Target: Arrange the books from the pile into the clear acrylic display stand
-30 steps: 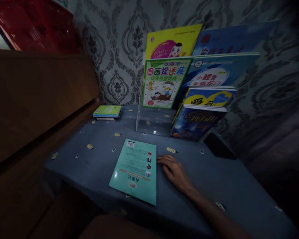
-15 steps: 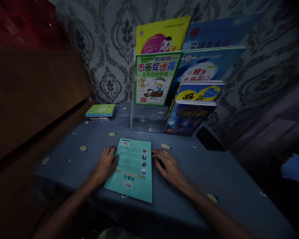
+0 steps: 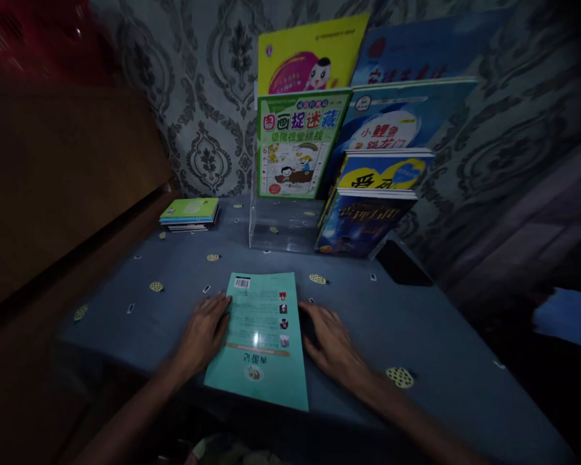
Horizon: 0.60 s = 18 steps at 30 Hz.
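A thin teal book [image 3: 261, 339] lies back cover up on the blue patterned tablecloth [image 3: 174, 310], near the table's front edge. My left hand [image 3: 203, 332] rests flat against the book's left edge, fingers stretched out. On the other side, my right hand [image 3: 332, 336] lies with fingers apart along the book's right edge. Neither hand has lifted the book.
A clear acrylic stand [image 3: 283, 226] at the back holds a green picture book [image 3: 295, 145], a yellow book [image 3: 310, 55] and several blue books [image 3: 382, 187] in tiers. A small stack of books [image 3: 190, 214] lies back left. A wooden board [image 3: 53, 194] runs along the left.
My left hand came in and settled on the book's left edge. The book has turned slightly, now squarer to me, and both hands sit a little nearer the front edge.
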Motion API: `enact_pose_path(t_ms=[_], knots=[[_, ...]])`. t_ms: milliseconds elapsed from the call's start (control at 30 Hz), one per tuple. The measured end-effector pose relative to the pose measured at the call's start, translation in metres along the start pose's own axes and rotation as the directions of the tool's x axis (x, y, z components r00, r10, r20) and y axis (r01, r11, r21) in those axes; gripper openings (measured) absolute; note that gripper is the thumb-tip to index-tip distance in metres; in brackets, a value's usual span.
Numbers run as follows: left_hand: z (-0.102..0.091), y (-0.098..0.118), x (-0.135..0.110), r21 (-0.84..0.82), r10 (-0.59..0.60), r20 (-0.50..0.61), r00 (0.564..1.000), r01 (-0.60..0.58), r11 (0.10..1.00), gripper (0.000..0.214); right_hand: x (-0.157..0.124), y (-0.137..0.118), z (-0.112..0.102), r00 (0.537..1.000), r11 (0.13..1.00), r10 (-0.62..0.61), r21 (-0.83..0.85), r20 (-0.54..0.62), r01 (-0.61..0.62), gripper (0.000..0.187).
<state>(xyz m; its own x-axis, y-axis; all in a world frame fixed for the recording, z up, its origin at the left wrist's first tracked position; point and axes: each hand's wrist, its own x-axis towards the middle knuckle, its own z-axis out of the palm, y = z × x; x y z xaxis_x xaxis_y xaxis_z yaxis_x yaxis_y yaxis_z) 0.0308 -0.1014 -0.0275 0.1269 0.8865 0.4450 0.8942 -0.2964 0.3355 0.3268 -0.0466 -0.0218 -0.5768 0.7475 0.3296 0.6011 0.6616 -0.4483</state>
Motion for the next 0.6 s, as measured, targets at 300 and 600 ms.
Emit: enact_pose_path(t_ms=[300,600], knots=[[-0.010,-0.001,0.014,0.021,0.001,0.210,0.978,-0.005,1.000,0.043,-0.013,-0.010,-0.002,0.999,0.996,-0.028,0.080,-0.047,0.031,0.038],[-0.022,0.022,0.097,0.251,0.006,0.446,0.895,-0.132,0.959,0.034,-0.014,-0.049,0.006,0.996,0.947,-0.014,0.319,-0.083,0.040,0.022]])
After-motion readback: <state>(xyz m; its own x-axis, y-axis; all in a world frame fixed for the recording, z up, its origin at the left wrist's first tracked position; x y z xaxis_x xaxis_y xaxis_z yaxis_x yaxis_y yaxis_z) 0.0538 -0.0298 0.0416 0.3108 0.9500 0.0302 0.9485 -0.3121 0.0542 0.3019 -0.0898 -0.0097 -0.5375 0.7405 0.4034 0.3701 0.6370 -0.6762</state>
